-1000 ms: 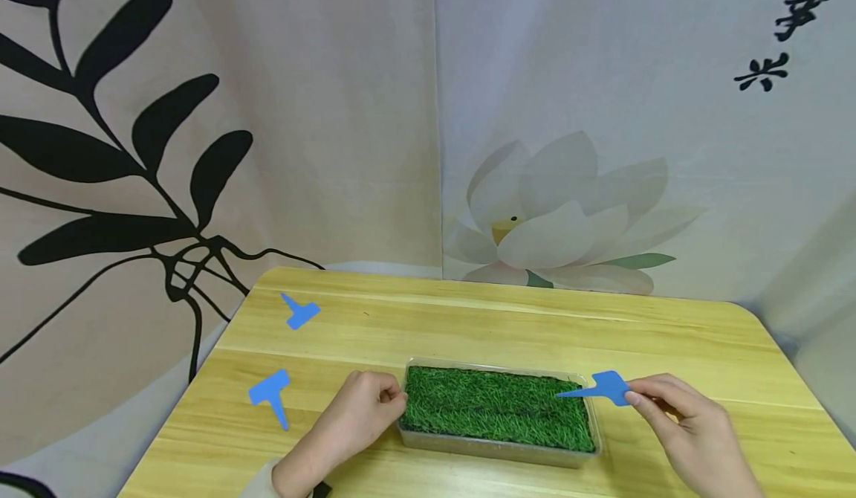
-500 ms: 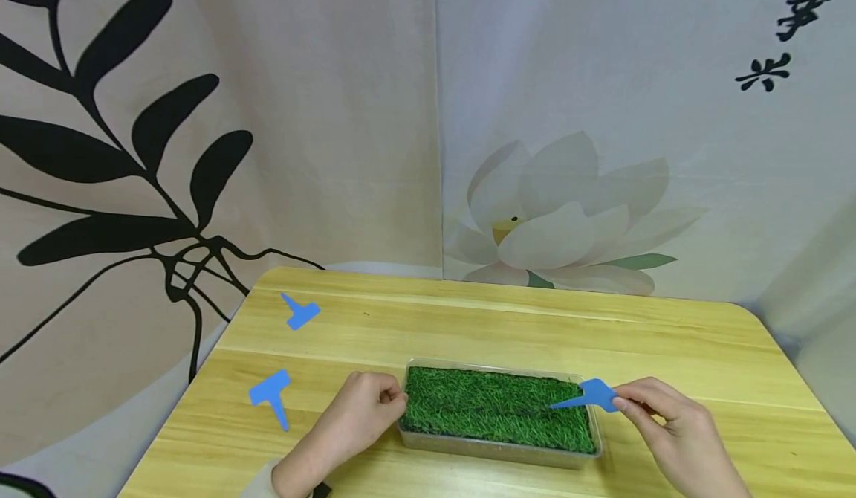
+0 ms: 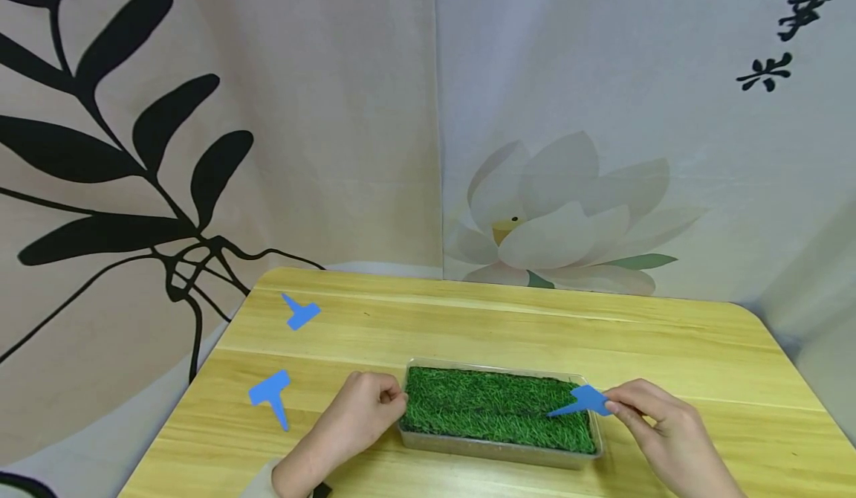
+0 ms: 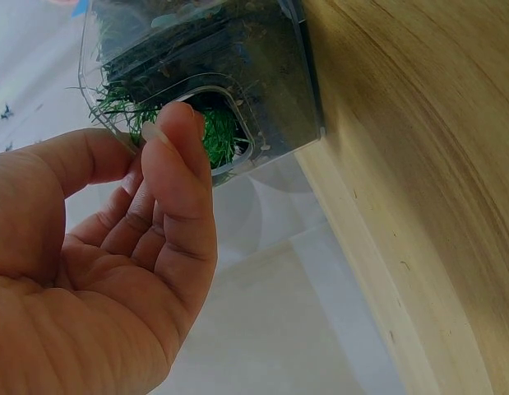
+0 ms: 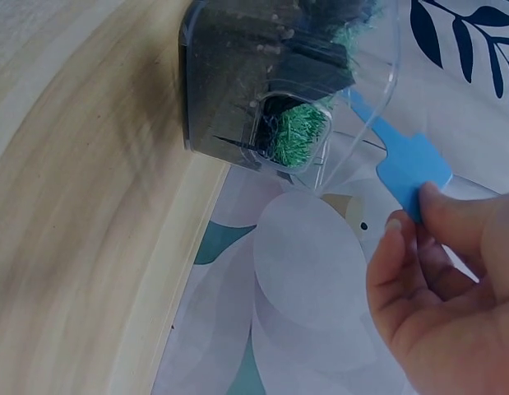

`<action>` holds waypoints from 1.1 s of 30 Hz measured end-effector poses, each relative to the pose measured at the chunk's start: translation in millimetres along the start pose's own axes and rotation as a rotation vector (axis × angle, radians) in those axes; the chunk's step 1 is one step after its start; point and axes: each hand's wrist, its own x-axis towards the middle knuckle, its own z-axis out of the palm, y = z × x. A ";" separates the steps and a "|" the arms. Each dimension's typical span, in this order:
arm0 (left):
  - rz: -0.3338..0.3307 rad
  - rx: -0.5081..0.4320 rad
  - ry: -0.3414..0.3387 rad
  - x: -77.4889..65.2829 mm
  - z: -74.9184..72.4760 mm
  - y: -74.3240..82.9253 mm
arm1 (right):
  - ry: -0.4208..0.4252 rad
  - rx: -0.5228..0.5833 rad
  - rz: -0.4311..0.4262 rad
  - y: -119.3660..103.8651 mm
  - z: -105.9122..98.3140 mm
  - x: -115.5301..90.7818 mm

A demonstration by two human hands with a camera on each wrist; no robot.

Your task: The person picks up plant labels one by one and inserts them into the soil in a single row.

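Note:
A clear plastic box (image 3: 495, 450) filled with artificial grass (image 3: 495, 409) stands on the table. At its left end my left hand (image 3: 364, 409) pinches the rim with curled fingers, close to a cut-out in the end wall (image 4: 279, 82). My right hand (image 3: 669, 427) pinches the broad head of a blue plant label (image 3: 587, 400) between thumb and fingers, beyond the box's right end. The label's pointed stem slants left and down, its tip over the right part of the grass. In the right wrist view the stem (image 5: 369, 117) shows behind the clear wall.
Two more blue plant labels lie on the left of the wooden table (image 3: 468, 327): one label (image 3: 302, 312) near the back and another label (image 3: 270, 396) nearer the left arm. Behind the table hangs a printed curtain (image 3: 348, 111).
My right hand has moved left and slightly down with the plant label, bringing its stem farther over the grass. The left hand and the box have stayed put.

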 end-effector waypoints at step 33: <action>-0.005 0.025 0.015 -0.2 0.8 1.7 | -0.060 0.014 -0.242 2.3 17.1 9.8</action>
